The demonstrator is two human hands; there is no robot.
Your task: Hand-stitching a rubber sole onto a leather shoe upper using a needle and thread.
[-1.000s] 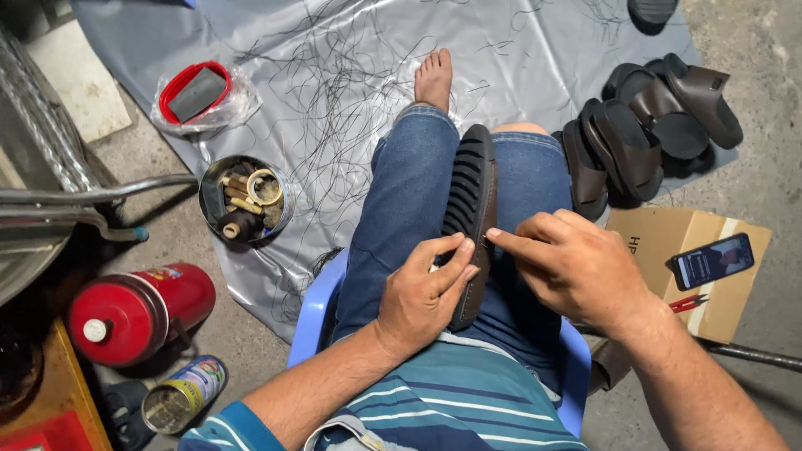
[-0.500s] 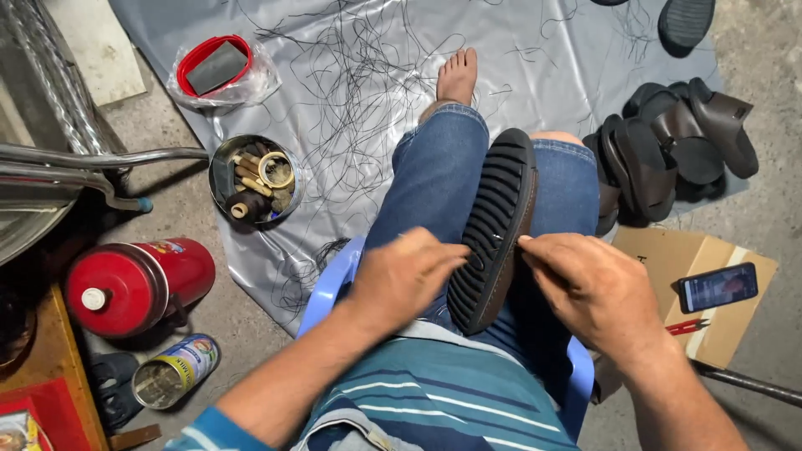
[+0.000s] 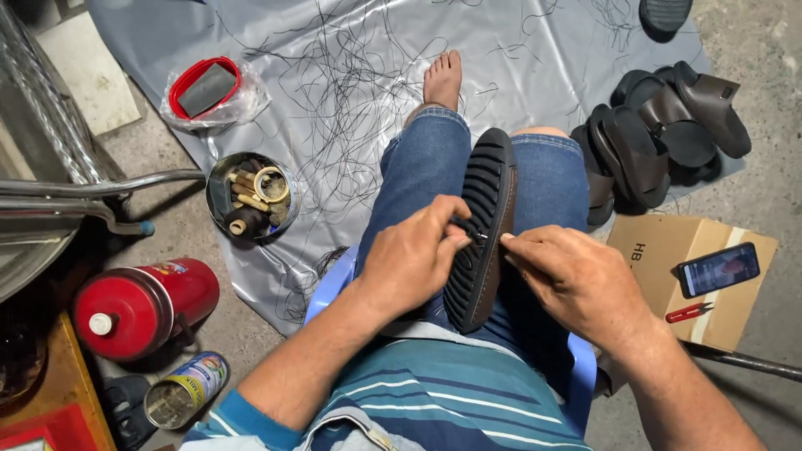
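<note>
- Resting on edge between the thighs, sole (image 3: pixel 483 225) shows its ribbed tread to the left; long axis runs from the lap toward the knees.
- Left hand (image 3: pixel 413 255) is pressed against the tread side, fingertips closed on the sole at mid-length.
- Right hand (image 3: pixel 576 280) sits on the opposite, brown side, thumb and forefinger pinched at the rim; what they pinch is too small to tell.
- Both grips meet at the same point; neither is nearer.
- Sandals (image 3: pixel 660 138) lie well apart on the right.
</note>
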